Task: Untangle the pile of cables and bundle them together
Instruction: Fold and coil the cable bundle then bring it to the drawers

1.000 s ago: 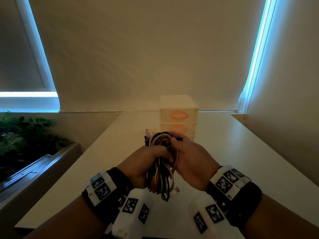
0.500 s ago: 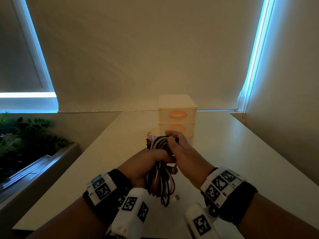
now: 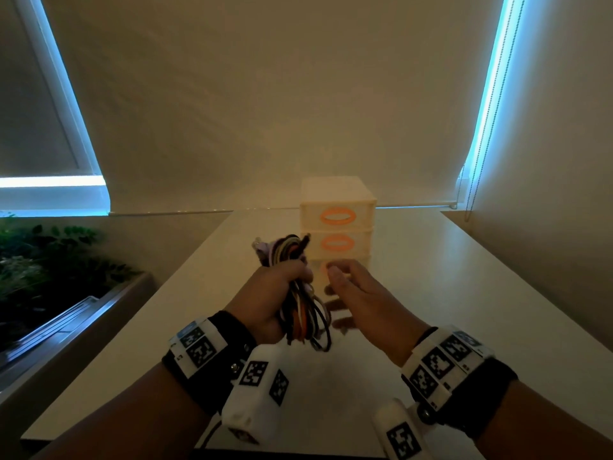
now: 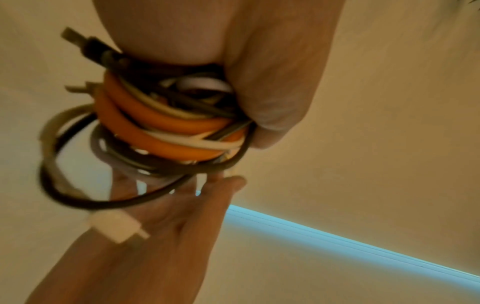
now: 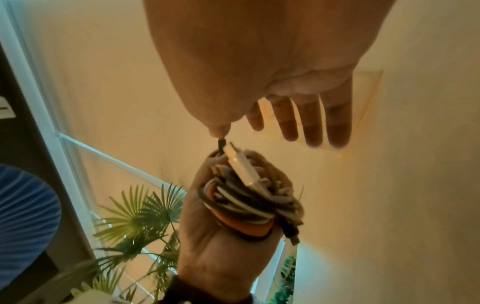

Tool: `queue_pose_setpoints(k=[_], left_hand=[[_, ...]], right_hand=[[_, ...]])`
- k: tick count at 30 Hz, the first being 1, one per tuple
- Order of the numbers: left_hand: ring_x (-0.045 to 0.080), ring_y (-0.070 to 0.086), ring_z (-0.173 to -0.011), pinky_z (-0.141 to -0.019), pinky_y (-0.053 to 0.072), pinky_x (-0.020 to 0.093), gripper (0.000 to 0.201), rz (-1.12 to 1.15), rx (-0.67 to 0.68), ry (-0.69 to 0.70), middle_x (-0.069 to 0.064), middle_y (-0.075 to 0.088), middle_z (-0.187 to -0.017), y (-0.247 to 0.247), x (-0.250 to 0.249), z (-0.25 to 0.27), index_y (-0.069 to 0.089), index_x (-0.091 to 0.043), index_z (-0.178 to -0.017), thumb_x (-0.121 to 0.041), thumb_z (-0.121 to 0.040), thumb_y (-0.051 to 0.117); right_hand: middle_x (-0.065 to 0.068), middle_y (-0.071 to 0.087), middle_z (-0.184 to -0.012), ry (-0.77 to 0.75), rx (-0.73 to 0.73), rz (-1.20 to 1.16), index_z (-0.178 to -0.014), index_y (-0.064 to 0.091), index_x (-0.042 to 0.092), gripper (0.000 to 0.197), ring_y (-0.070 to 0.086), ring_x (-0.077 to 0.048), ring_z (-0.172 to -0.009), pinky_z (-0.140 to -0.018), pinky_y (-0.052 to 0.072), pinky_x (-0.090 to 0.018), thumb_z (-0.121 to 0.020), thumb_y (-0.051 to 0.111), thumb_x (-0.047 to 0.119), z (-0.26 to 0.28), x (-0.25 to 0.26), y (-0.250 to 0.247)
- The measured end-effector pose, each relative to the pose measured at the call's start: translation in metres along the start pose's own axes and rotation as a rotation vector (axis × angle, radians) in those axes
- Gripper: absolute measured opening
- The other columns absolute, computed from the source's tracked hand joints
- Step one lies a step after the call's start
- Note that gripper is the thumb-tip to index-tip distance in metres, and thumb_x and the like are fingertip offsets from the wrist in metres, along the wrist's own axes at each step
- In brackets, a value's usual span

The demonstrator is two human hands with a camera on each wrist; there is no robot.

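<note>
A: Entry. Left hand [image 3: 275, 293] has its grip closed round the middle of the cables [image 3: 300, 307], held upright above the counter [image 3: 464, 293], centre of the frame. Loops stick out above and below the fist.

B: Right hand [image 3: 361, 300]?

A: Just beside the bundle, fingers [image 5: 314, 121] spread and relaxed, holding nothing. Whether the thumb tip touches a dark cable end in the right wrist view, I cannot tell.

B: Is anything tied round the bundle?

A: No tie or band is visible. One fist is all that keeps it together.

B: Risks?

A: Judgement only: loose lower loops [image 4: 78, 164] and the dangling white plug [image 4: 114, 228] could slide free if the grip slackens. A stiff orange cable [image 4: 161, 131] may spring open. A plug could also snag on the drawer box [image 3: 337, 224] behind.
</note>
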State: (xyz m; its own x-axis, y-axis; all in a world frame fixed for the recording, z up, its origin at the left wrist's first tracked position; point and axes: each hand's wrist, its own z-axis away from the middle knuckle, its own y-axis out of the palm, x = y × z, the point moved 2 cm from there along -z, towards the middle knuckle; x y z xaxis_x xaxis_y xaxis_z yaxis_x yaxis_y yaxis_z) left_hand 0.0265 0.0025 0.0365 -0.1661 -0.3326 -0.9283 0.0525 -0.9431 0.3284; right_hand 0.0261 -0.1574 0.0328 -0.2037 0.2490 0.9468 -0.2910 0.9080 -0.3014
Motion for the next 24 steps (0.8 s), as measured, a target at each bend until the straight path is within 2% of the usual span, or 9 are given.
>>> queue_pose_setpoints(k=[3,6,8,12,14,17,19,21,24], left_hand=[[0.019,0.044,-0.055,-0.062,0.041,0.038,0.021,0.077,-0.093,0.053,0.004,0.046,-0.066,-0.010,-0.005,-0.009,0.056,-0.012,-0.073,-0.001,-0.090,0.059],[0.020,0.043,-0.055,-0.059,0.042,0.036,0.019,0.113,-0.132,0.069,0.003,0.046,-0.066,-0.011,-0.007,-0.012,0.052,-0.012,-0.076,0.000,-0.091,0.056],[0.019,0.044,-0.052,-0.055,0.044,0.033,0.020,0.102,-0.125,0.076,0.004,0.046,-0.067,-0.007,-0.006,-0.010,0.052,-0.012,-0.077,0.000,-0.093,0.054],[0.024,0.048,-0.055,-0.055,0.046,0.035,0.014,0.023,-0.051,0.079,0.010,0.046,-0.070,0.006,0.000,-0.006,0.051,-0.012,-0.085,-0.003,-0.093,0.057],[0.030,0.059,-0.067,-0.061,0.053,0.040,0.004,0.009,-0.025,0.052,0.015,0.058,-0.079,0.009,0.002,-0.004,0.056,-0.007,-0.093,-0.009,-0.095,0.059],[0.035,0.066,-0.087,-0.076,0.056,0.048,0.019,-0.048,0.007,0.048,0.020,0.068,-0.096,0.007,0.004,-0.005,0.063,0.000,-0.110,-0.012,-0.096,0.062],[0.032,0.066,-0.077,-0.065,0.057,0.042,0.019,-0.118,0.026,0.076,0.018,0.067,-0.087,0.005,0.005,-0.006,0.062,0.002,-0.110,-0.009,-0.095,0.063],[0.027,0.057,-0.060,-0.054,0.050,0.035,0.009,-0.169,0.030,0.082,0.013,0.058,-0.072,0.000,0.007,-0.005,0.058,-0.001,-0.098,-0.006,-0.092,0.063],[0.022,0.040,-0.057,-0.051,0.037,0.032,0.020,-0.133,0.031,0.070,0.009,0.041,-0.070,-0.007,0.006,-0.009,0.047,-0.014,-0.093,-0.004,-0.086,0.062]], right_hand=[[-0.015,0.061,-0.117,0.102,0.176,-0.206,-0.123,0.056,0.022,0.031,0.069,-0.031,-0.099,-0.083,0.060,-0.046,-0.100,0.049,0.041,0.017,-0.003,0.002],[-0.011,0.065,-0.115,-0.005,0.261,-0.098,-0.126,0.058,0.021,0.031,0.073,-0.022,-0.094,-0.081,0.061,-0.037,-0.096,0.061,0.024,0.025,-0.008,0.004],[-0.012,0.072,-0.103,-0.058,0.184,-0.112,-0.124,0.064,0.014,0.030,0.074,-0.022,-0.089,-0.080,0.061,-0.039,-0.093,0.064,0.010,0.022,-0.012,0.001],[-0.016,0.075,-0.077,-0.097,0.028,-0.226,-0.094,0.071,0.000,0.009,0.074,-0.032,-0.071,-0.069,0.062,-0.042,-0.085,0.072,0.003,0.014,-0.014,-0.002],[-0.017,0.074,-0.072,-0.107,0.002,-0.238,-0.088,0.069,-0.002,0.010,0.072,-0.032,-0.065,-0.062,0.061,-0.038,-0.082,0.075,0.002,0.011,-0.014,0.001],[-0.016,0.073,-0.069,-0.121,0.007,-0.211,-0.086,0.069,-0.001,0.009,0.071,-0.032,-0.061,-0.059,0.059,-0.036,-0.082,0.076,0.003,0.010,-0.016,0.005],[-0.015,0.074,-0.071,-0.140,0.040,-0.173,-0.085,0.069,-0.001,0.010,0.072,-0.031,-0.063,-0.060,0.060,-0.036,-0.082,0.076,0.005,0.010,-0.017,0.008],[-0.014,0.074,-0.073,-0.153,0.059,-0.143,-0.086,0.069,-0.001,0.012,0.073,-0.030,-0.065,-0.062,0.060,-0.038,-0.082,0.077,0.007,0.010,-0.018,0.010],[-0.013,0.075,-0.075,-0.168,0.076,-0.108,-0.090,0.072,0.002,0.011,0.073,-0.030,-0.067,-0.065,0.061,-0.040,-0.084,0.076,0.011,0.007,-0.017,0.013]])
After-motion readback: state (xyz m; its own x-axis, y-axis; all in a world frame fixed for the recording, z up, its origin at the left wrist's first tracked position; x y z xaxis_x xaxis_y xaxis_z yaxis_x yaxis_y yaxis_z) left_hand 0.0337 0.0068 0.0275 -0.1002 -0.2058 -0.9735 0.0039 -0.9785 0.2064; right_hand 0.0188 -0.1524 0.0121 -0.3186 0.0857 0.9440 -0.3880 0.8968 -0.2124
